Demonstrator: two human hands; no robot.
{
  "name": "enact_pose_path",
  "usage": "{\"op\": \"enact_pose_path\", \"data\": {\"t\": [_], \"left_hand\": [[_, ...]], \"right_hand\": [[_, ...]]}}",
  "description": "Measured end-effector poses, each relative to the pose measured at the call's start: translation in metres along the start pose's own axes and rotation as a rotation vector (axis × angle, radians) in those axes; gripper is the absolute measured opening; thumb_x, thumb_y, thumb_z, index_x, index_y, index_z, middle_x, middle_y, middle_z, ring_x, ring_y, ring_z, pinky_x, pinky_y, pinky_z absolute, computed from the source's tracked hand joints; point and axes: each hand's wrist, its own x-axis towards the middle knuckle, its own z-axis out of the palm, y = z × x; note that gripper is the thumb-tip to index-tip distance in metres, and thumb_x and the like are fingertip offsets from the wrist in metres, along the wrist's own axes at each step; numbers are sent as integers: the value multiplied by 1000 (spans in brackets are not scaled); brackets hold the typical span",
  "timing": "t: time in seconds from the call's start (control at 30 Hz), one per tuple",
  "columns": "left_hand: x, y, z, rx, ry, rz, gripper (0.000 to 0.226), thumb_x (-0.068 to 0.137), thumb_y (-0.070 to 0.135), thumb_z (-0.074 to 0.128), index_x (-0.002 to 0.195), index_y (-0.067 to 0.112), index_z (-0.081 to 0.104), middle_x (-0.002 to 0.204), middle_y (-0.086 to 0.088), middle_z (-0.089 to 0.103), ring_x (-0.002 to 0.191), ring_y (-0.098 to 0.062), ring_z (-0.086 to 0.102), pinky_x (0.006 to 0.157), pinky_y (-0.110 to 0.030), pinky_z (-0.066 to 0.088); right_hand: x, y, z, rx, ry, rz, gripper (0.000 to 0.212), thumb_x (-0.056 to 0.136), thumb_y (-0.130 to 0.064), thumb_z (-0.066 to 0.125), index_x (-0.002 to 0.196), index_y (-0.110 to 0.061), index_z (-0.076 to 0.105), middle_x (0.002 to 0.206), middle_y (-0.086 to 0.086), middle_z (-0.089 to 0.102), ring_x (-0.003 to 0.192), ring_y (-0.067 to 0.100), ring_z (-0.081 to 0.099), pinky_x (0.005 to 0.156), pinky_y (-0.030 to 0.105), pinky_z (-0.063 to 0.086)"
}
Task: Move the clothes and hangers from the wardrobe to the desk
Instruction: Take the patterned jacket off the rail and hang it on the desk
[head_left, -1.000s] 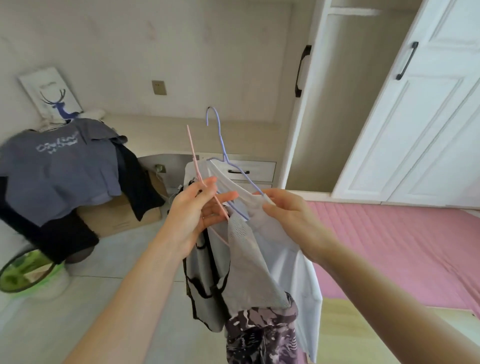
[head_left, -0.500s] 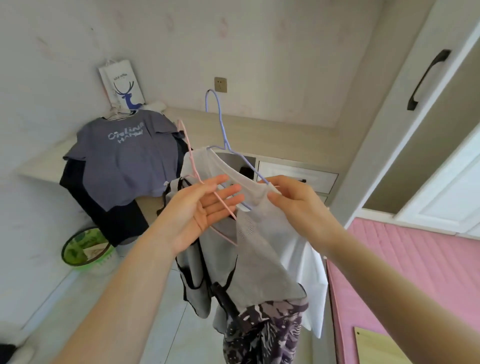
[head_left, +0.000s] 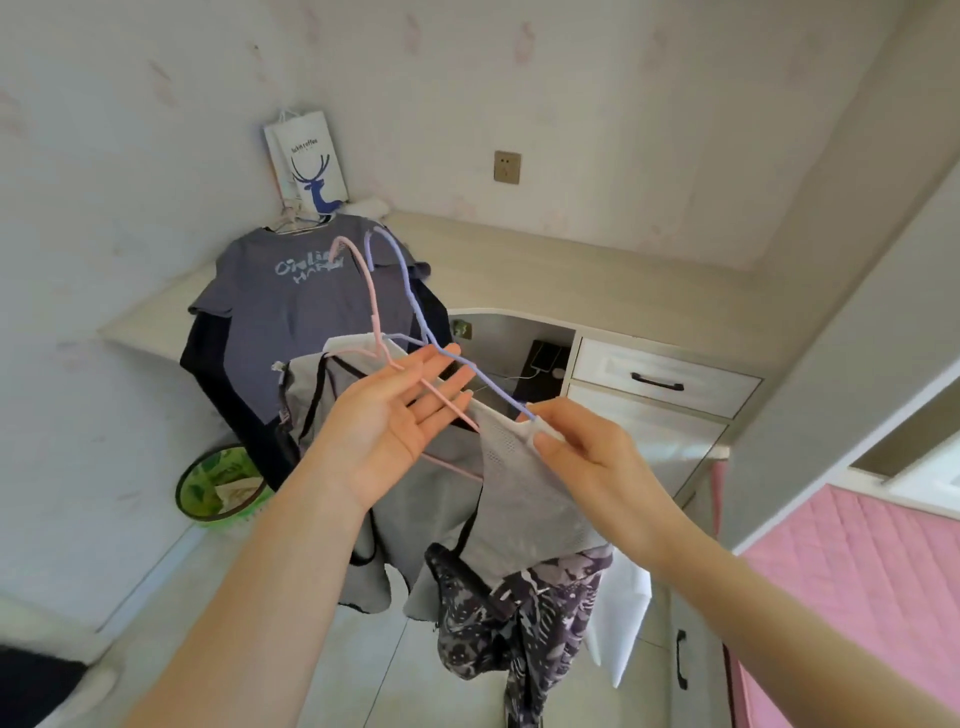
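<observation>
Clothes bundle (head_left: 431, 499) on two wire hangers, held in the air at the fingers, short of the tabletop (head_left: 571, 280).

Pink hanger (head_left: 371, 296): arm lies across the left hand (head_left: 395, 421), palm up, fingers (head_left: 436, 364) straight and slightly spread; hook rises beyond the fingertips.

Purple hanger (head_left: 405, 275): hook beside the pink one; arm end, wrapped in pale cloth, pinched between the thumb and fingers (head_left: 558, 413) of the right hand (head_left: 587, 457).

Hanging below the fingers: grey mesh top (head_left: 519, 493), grey vest with black trim (head_left: 311, 395), white garment (head_left: 623, 597), purple-and-black patterned piece (head_left: 519, 634).

Beyond the fingers: pale wood-grain tabletop following the wall round a corner. A grey printed T-shirt (head_left: 296, 301) drapes over its edge above dark clothing (head_left: 213, 364). Paper bag with a blue deer (head_left: 306, 161) stands in the corner past the T-shirt; wall socket (head_left: 507, 167) to its right. Drawers (head_left: 654, 382) sit beyond the right fingers. Green bin (head_left: 218, 483) on the floor, below and left of the left fingers. Pink quilted bed (head_left: 857, 571) right of the right forearm.
</observation>
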Motion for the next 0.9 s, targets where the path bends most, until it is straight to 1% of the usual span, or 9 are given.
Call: {"op": "enact_pose_path", "data": {"t": [0.1,0.23,0.43,0.53,0.6,0.67,0.73,0.83,0.9], "left_hand": [[25,4,-2,-88,38,8,36,97,7,47,131,-4,50,123,-15,65,111,-31,64,90,-41,54],[60,10,0,-113,82,14,32,96,6,47,126,-4,53,121,-19,64,111,-31,64,92,-42,52],[113,21,13,-56,159,119,30,97,7,47,124,-3,50,120,-20,65,106,-31,66,88,-39,54],[137,25,16,1,228,179,29,98,4,44,126,-4,48,121,-21,61,103,-31,68,85,-37,57],[152,25,16,24,270,204,30,99,1,42,129,-3,45,119,-20,58,102,-31,68,85,-37,56],[165,24,15,47,302,233,31,99,0,40,131,-1,43,113,-18,59,102,-30,68,86,-37,56],[176,23,14,83,328,274,31,99,-1,41,129,-1,44,105,-16,61,100,-29,69,84,-34,57],[190,23,13,165,373,352,27,98,-2,44,124,-3,50,98,-14,67,97,-26,70,77,-29,59],[200,27,11,278,422,404,26,97,0,48,121,-3,55,95,-8,72,100,-23,69,82,-27,57]], "right_hand": [[25,12,5,47,-42,-24,19,100,-23,46,99,-32,62,75,-6,56,66,5,45,60,19,34],[66,36,5,84,-86,-16,22,100,-19,45,102,-32,61,86,-3,61,80,17,54,73,35,43],[142,53,-7,79,-192,-43,20,100,-24,44,101,-29,63,89,-8,62,84,9,57,77,26,44],[174,59,-15,-49,-239,-92,24,101,-29,39,105,-26,63,92,-9,64,85,7,59,77,28,49],[190,61,-16,-182,-260,-142,25,102,-34,35,108,-27,58,85,-8,62,75,8,58,68,30,48],[205,59,-11,-286,-279,-174,25,101,-40,33,113,-30,53,81,-9,58,70,8,54,60,24,43],[221,56,-2,-399,-257,-212,27,100,-44,34,119,-30,47,89,-10,57,76,7,53,64,24,44],[245,54,15,-521,-188,-250,31,99,-44,35,120,-25,47,101,-6,57,88,15,54,72,33,48],[262,53,25,-560,-151,-280,28,100,-40,37,116,-21,49,102,-3,55,90,19,52,71,36,47]]}}
